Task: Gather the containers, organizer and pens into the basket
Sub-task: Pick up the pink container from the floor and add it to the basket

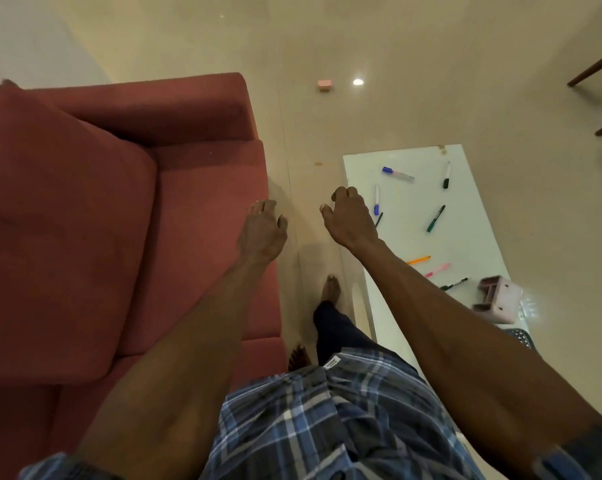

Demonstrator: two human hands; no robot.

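Both the left hand [263,228] and right hand [348,216] hang out front, fingers loosely curled, holding nothing. Pens [435,218] lie scattered on the white table [365,161] at two o'clock, the pink organizer [499,299] at four o'clock.

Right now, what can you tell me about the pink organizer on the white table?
The pink organizer is a pale pink, plastic-looking box with several darker open compartments, and it appears tipped on its side. It lies at the near end of the white table, close to the right edge. A black marker lies just beside it; whether they touch is unclear. No hand touches it, and its compartments look empty.
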